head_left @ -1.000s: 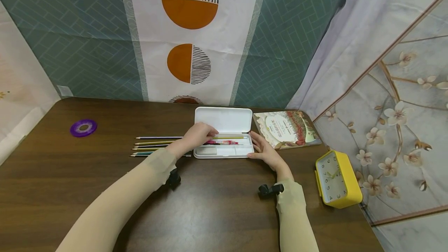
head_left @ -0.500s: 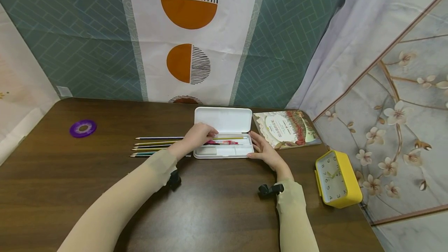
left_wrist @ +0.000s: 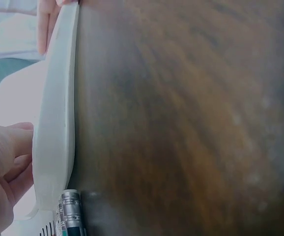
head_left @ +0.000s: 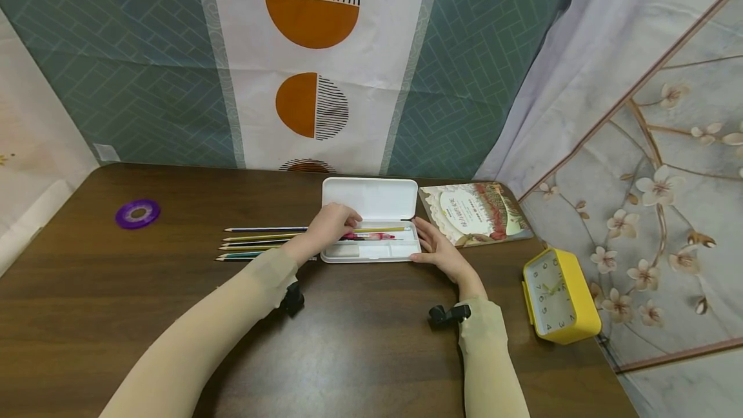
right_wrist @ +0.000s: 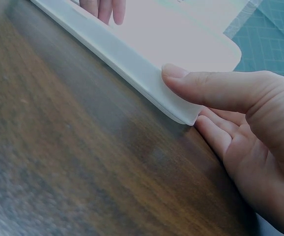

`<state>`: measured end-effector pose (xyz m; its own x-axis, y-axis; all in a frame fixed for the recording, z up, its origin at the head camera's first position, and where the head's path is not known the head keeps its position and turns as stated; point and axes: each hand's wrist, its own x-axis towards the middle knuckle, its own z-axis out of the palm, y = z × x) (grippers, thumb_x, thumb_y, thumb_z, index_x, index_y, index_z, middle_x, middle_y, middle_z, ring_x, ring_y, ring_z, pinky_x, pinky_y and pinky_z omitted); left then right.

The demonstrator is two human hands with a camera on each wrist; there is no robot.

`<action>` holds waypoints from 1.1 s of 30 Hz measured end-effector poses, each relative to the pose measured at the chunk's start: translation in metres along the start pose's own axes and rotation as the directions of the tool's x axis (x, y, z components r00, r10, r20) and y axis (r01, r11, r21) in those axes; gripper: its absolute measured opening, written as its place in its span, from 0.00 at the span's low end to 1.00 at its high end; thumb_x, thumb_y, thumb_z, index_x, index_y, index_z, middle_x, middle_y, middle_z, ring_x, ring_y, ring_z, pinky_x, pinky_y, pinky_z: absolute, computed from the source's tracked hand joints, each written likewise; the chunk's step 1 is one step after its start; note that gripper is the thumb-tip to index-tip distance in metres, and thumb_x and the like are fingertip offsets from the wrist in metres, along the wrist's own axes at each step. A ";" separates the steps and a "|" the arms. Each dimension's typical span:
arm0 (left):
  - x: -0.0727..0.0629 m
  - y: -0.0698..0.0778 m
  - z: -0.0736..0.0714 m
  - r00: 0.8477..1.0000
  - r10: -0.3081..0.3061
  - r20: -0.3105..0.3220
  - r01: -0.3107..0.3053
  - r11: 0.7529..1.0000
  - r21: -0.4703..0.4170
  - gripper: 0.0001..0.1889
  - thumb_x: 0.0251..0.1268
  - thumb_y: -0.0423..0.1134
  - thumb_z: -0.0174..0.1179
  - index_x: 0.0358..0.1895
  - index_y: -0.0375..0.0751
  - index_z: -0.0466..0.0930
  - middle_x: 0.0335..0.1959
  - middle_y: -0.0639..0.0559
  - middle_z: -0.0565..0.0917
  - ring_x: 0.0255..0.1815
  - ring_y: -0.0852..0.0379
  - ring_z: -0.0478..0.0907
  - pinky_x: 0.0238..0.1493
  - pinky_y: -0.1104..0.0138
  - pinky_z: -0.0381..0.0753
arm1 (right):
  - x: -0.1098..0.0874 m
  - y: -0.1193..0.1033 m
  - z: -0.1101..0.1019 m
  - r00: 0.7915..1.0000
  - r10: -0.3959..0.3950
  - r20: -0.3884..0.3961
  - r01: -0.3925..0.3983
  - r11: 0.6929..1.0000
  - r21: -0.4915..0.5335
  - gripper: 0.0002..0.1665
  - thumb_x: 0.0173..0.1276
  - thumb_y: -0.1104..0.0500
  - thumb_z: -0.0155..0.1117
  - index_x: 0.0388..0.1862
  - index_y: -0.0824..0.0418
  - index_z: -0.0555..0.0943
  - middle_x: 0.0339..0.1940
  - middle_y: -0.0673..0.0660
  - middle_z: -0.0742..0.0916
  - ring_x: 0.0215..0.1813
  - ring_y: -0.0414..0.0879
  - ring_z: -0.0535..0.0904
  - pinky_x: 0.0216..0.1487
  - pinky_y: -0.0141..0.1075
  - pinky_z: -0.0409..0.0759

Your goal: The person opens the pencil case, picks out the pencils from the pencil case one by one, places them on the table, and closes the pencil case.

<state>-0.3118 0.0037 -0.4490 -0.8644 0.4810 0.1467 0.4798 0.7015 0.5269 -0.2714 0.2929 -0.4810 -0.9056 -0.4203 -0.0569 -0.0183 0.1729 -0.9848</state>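
A white pencil case [head_left: 400, 251] lies with its lid [head_left: 371, 195] raised toward the back. Inside it are a pink pen [head_left: 374, 236] and a yellow pencil [head_left: 383, 229], both running out from beneath my left hand [head_left: 329, 226]. That hand reaches over the case's left end, its fingers bent down inside. The case's front wall hides the fingertips in the left wrist view, so I cannot tell whether they pinch anything. My right hand [head_left: 444, 253] grips the case's right end, thumb [right_wrist: 181, 83] against the front wall and the other fingers around the side.
Several pencils [head_left: 249, 238] lie side by side left of the case, partly under the left wrist. A picture-covered booklet [head_left: 473, 211] lies behind the right hand. A yellow clock [head_left: 560, 295] stands at the right edge. A purple ring-shaped roll [head_left: 137, 213] lies far left.
The left wrist and forearm have shifted very slightly right. The right hand, the case and the things in it look the same.
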 end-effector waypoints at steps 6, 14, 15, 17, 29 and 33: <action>0.001 -0.001 0.000 1.000 0.019 0.002 -0.019 1.000 -0.009 0.10 0.59 0.26 0.65 0.44 0.33 0.87 0.36 0.45 0.89 0.41 0.53 0.87 0.48 0.62 0.83 | 0.000 -0.001 0.000 1.000 0.004 -0.003 -0.004 1.000 0.001 0.56 0.60 0.73 0.67 0.80 0.64 0.44 0.81 0.62 0.52 0.81 0.55 0.45 0.77 0.46 0.50; 0.000 -0.003 0.000 0.997 0.073 -0.001 -0.073 0.997 -0.006 0.10 0.60 0.26 0.64 0.45 0.32 0.87 0.37 0.44 0.90 0.41 0.53 0.87 0.46 0.63 0.84 | 0.000 -0.001 -0.001 1.000 0.004 0.002 -0.004 1.000 0.004 0.57 0.60 0.72 0.67 0.80 0.64 0.44 0.81 0.63 0.52 0.81 0.56 0.45 0.77 0.47 0.50; 0.000 -0.004 0.000 0.997 0.080 0.001 -0.080 0.997 -0.009 0.10 0.60 0.26 0.64 0.45 0.32 0.87 0.37 0.44 0.89 0.41 0.53 0.87 0.46 0.63 0.84 | 0.000 -0.001 -0.001 1.000 0.005 0.003 -0.005 1.000 0.003 0.57 0.61 0.72 0.68 0.80 0.64 0.44 0.81 0.63 0.52 0.81 0.56 0.45 0.77 0.47 0.50; -0.001 -0.004 0.000 0.996 0.088 0.007 -0.088 0.996 -0.016 0.11 0.60 0.25 0.64 0.45 0.33 0.87 0.38 0.44 0.89 0.42 0.52 0.87 0.46 0.63 0.84 | 0.000 -0.001 -0.001 1.000 0.009 0.004 -0.009 1.000 0.002 0.57 0.61 0.72 0.68 0.80 0.64 0.44 0.81 0.62 0.52 0.81 0.56 0.45 0.77 0.46 0.51; 0.000 -0.005 -0.002 0.993 0.112 0.042 -0.111 0.993 -0.029 0.12 0.60 0.26 0.63 0.47 0.33 0.86 0.38 0.45 0.89 0.42 0.52 0.86 0.45 0.63 0.84 | 0.001 0.000 0.000 1.000 0.018 0.000 -0.018 1.000 0.009 0.57 0.60 0.73 0.67 0.80 0.64 0.44 0.81 0.62 0.52 0.81 0.55 0.46 0.77 0.46 0.50; 0.000 -0.004 -0.005 0.993 0.108 0.041 -0.106 0.994 -0.030 0.12 0.60 0.26 0.63 0.47 0.32 0.86 0.37 0.45 0.89 0.41 0.52 0.86 0.44 0.63 0.84 | 0.000 -0.001 0.000 1.000 0.019 -0.004 -0.019 1.000 0.012 0.57 0.60 0.73 0.67 0.80 0.64 0.44 0.81 0.62 0.52 0.82 0.54 0.46 0.77 0.46 0.50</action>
<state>-0.3146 -0.0016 -0.4472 -0.8008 0.5749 0.1681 0.5644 0.6303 0.5331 -0.2717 0.2924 -0.4805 -0.9075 -0.4133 -0.0751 0.0039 0.1704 -0.9854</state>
